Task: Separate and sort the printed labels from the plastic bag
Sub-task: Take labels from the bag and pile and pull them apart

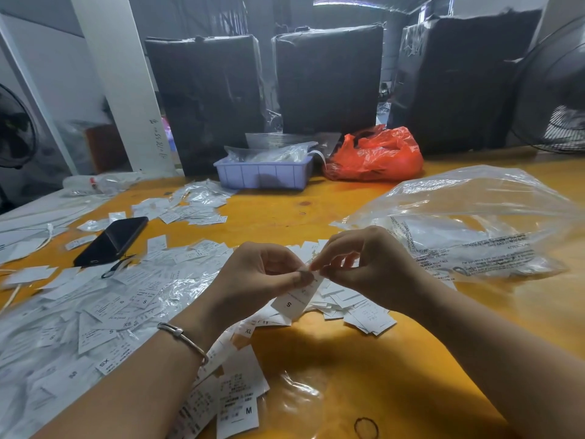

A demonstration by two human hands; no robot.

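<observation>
My left hand [259,277] and my right hand [364,264] meet above the yellow table [364,359], both pinching the top edge of a small white label marked S [296,301]. The label hangs down between them over a loose pile of labels [357,308]. Many more printed labels [95,312] marked S, XS, XL and M spread over the table's left half. A large clear plastic bag [474,223] with printed warning text lies to the right of my right hand. A smaller crumpled clear bag [177,293] lies among the labels on the left.
A black phone [110,240] lies at the left. At the back stand a lilac tray [262,175] with clear bags and a red plastic bag [376,153]. Black wrapped bundles [329,77] line the far edge. A fan [557,87] stands at the right.
</observation>
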